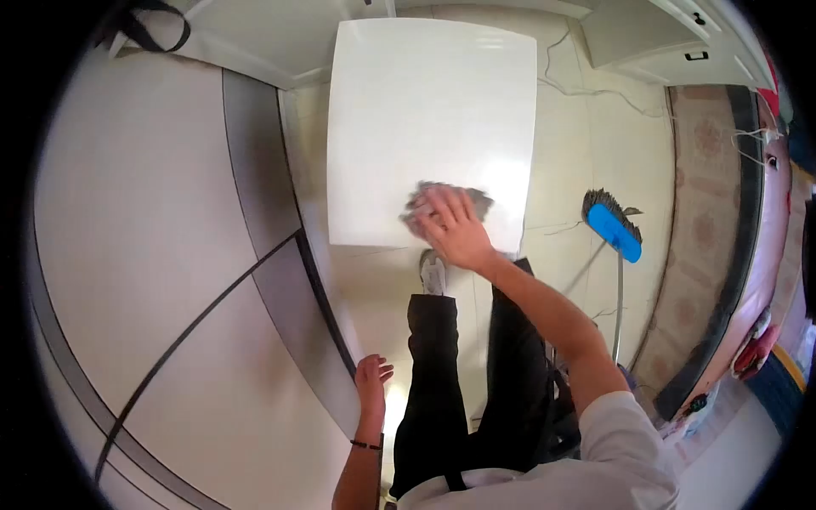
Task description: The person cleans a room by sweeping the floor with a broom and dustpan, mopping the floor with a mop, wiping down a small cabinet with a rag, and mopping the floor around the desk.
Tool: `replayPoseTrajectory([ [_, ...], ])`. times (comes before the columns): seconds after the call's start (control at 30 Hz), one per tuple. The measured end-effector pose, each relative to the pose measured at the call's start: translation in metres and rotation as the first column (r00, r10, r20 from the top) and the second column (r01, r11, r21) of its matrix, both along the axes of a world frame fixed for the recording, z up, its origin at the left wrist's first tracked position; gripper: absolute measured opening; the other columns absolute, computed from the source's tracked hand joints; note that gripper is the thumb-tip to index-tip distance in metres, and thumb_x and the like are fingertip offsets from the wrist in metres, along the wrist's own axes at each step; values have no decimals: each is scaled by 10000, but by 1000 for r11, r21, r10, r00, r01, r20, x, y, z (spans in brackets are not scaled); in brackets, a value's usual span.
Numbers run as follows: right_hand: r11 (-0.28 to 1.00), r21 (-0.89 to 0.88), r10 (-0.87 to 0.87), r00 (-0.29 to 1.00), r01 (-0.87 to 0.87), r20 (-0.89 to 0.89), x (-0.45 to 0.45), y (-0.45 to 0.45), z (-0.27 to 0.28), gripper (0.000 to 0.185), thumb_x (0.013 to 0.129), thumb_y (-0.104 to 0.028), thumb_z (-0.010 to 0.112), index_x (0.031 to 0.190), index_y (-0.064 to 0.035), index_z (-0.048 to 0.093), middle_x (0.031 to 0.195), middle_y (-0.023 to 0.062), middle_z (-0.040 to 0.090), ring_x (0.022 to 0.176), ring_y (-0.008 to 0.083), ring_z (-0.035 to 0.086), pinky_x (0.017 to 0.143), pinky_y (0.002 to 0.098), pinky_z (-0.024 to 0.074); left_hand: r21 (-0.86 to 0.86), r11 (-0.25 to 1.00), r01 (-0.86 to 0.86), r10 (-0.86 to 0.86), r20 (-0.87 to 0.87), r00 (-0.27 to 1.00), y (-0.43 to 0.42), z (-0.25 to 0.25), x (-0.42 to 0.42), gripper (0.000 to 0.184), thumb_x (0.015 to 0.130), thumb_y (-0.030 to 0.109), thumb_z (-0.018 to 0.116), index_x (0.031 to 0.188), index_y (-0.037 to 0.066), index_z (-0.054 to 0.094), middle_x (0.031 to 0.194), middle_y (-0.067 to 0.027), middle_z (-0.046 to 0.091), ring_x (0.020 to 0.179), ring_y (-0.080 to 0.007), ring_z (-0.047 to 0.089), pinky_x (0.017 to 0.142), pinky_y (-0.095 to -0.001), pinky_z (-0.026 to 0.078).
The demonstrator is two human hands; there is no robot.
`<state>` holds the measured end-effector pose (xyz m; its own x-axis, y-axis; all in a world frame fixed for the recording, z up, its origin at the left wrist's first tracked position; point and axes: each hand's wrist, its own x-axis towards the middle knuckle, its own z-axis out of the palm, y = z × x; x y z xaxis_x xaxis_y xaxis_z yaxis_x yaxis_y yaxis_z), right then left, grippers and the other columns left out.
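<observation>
My right hand (455, 225) lies over a grey cloth (478, 201), palm down with its fingers spread, holding it against a glossy white tabletop (425, 110). Hand and cloth are slightly blurred, close to the tabletop's near edge. The cloth is bunched and sticks out around the fingers. At my left side, my left hand (372, 374) hangs low with loosely curled, parted fingers and nothing in it, near the dark edge of a sliding door panel. A dark band circles that wrist.
A blue broom head (614, 231) with dark bristles rests on the pale tiled floor (561, 170) at right. White cables (586, 92) run across the floor behind it. Large sliding panels (144, 221) flank the left, a bed edge (710, 195) the right. My shoe (433, 274) stands by the table.
</observation>
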<state>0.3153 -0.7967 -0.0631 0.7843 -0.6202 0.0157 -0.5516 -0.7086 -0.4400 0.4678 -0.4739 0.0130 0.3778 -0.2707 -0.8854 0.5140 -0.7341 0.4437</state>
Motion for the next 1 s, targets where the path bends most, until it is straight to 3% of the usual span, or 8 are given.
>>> replayPoseTrajectory([
  [0.37, 837, -433, -361, 932, 334, 22, 10, -318, -37, 479, 819, -208, 484, 1254, -31, 393, 1295, 219, 363, 1204, 393, 317, 983, 529, 243, -41, 928, -372, 374, 75, 925, -146, -6, -47, 318, 917, 304, 437, 1067, 26, 475, 982, -115, 527, 820, -220, 592, 724, -333, 503],
  [0.47, 944, -276, -200, 978, 178, -52, 39, -213, -41, 476, 766, -146, 474, 1216, -4, 410, 1292, 233, 340, 1203, 392, 309, 960, 528, 257, -7, 869, -495, 495, 60, 867, -159, -11, -73, 338, 909, 303, 448, 1099, 24, 459, 1037, -132, 501, 887, -261, 575, 776, -383, 498],
  [0.5, 943, 279, -106, 958, 182, -265, 57, -177, -2, 444, 767, -132, 467, 1190, -1, 425, 1286, 236, 346, 1197, 376, 329, 957, 534, 261, 7, 857, -515, 513, 59, 856, -163, -9, -84, 339, 910, 300, 444, 1103, 22, 454, 1045, -133, 493, 894, -265, 571, 779, -385, 495],
  [0.7, 747, -45, 663, 740, -663, 114, 66, -100, -28, 446, 796, -208, 487, 1231, -119, 447, 1331, 115, 368, 1242, 309, 317, 1045, 473, 215, 78, 791, -606, 601, 80, 795, -156, -4, -114, 314, 895, 274, 448, 1081, 22, 452, 1060, -101, 466, 817, -231, 586, 702, -337, 496],
  [0.73, 673, 512, 591, 804, -534, 61, 99, -154, 2, 429, 800, -166, 473, 1223, -101, 441, 1280, 110, 412, 1194, 297, 369, 1013, 447, 271, 80, 795, -601, 594, 94, 799, -150, -3, -115, 312, 896, 275, 448, 1077, 21, 451, 1055, -103, 466, 817, -232, 586, 701, -337, 497],
  [0.8, 967, -99, 225, 967, -237, -118, 112, -231, -33, 309, 803, -109, 442, 1104, -40, 467, 1160, 142, 464, 1070, 273, 445, 895, 423, 350, 77, 795, -602, 594, 102, 798, -142, 4, -119, 309, 902, 277, 442, 1069, 17, 447, 1040, -104, 467, 814, -235, 587, 708, -342, 496],
  [0.9, 830, -534, -94, 984, 160, 148, 127, -287, -20, 326, 734, -113, 533, 1034, 3, 476, 1138, 181, 442, 1056, 340, 415, 837, 473, 331, 111, 716, -689, 685, 76, 725, -122, 4, -125, 302, 907, 268, 433, 1056, 7, 455, 1039, -111, 466, 829, -244, 584, 732, -348, 491],
  [1.0, 901, -330, -236, 956, 282, 174, 157, -236, -38, 392, 780, -140, 475, 1153, -22, 444, 1253, 217, 391, 1144, 407, 365, 923, 567, 271, 93, 700, -708, 705, 73, 706, -109, 8, -136, 303, 911, 268, 429, 1059, 5, 457, 1046, -112, 461, 839, -243, 578, 727, -343, 492],
])
